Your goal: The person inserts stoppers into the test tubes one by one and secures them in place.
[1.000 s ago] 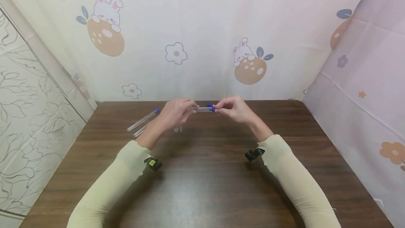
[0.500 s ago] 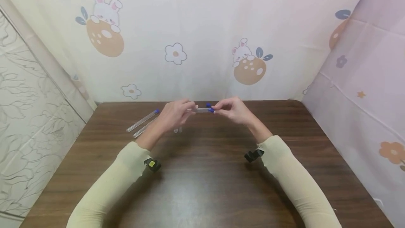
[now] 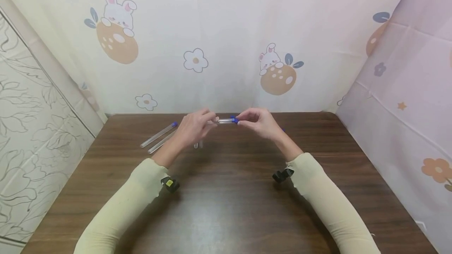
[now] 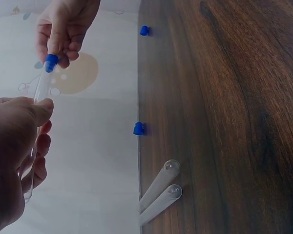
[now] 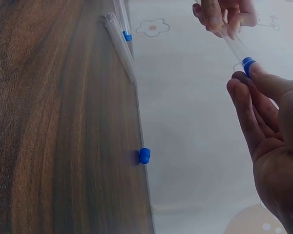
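Note:
My left hand [image 3: 197,124] grips a clear test tube [image 4: 42,87] with its fingers curled round the body. The tube is held raised above the far edge of the table, lying nearly level in the head view. At its right end sits a blue cap [image 4: 51,62], which my right hand [image 3: 259,122] pinches between thumb and fingertips. The cap is on the tube's mouth; how deep it goes, I cannot tell. Two loose blue caps, a nearer one [image 4: 138,128] and a farther one [image 4: 144,30], lie near the table's far edge.
Left of my left hand lie two tubes, one [image 3: 159,135] blue-capped and another [image 3: 162,141] partly hidden by the arm. Two more clear tubes [image 4: 161,185] lie beneath the left hand. A patterned curtain [image 3: 226,81] hangs behind the wooden table [image 3: 219,191].
Both hands keep their hold on the tube and cap. My right hand and the cap have shifted very slightly left, and a loose blue cap now shows beside the right wrist.

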Action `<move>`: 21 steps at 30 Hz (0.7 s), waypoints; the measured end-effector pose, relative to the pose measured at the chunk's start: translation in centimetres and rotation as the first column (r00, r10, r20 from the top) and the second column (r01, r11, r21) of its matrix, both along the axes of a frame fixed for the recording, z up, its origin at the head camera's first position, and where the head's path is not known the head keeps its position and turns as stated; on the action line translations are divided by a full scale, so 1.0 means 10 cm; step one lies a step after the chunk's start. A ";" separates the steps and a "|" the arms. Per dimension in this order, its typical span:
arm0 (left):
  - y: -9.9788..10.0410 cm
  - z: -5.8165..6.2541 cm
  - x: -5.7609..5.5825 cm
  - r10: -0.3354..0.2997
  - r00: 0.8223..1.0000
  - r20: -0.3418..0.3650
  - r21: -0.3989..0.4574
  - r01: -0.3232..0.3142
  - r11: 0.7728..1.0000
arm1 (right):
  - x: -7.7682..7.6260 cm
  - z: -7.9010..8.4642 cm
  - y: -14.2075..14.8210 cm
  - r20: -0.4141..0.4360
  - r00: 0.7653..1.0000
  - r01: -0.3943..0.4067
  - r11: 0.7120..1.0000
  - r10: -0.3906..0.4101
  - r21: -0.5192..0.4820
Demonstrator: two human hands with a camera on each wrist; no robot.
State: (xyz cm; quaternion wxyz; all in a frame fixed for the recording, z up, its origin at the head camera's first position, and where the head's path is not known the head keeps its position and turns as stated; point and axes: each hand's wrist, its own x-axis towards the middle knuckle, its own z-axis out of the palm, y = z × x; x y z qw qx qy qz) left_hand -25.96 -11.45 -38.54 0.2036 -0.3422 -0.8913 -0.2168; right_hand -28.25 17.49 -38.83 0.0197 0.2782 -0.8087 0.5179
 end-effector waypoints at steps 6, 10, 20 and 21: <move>0.00 0.00 0.00 0.010 1.000 -0.008 0.012 -0.010 1.000 | 0.00 0.00 0.00 0.034 0.999 0.036 0.999 -0.035 -0.009; 0.01 0.00 0.00 0.007 1.000 -0.011 0.016 -0.007 1.000 | -0.01 -0.01 0.01 0.030 0.998 0.055 0.998 -0.055 -0.017; 0.04 0.00 -0.01 -0.056 0.995 -0.084 0.000 0.056 0.998 | -0.02 -0.02 0.03 0.032 0.999 0.029 0.999 -0.028 -0.022; 0.04 0.00 -0.01 -0.060 0.994 -0.088 -0.004 0.060 0.998 | -0.02 -0.02 0.03 0.037 0.999 0.026 0.999 -0.025 -0.021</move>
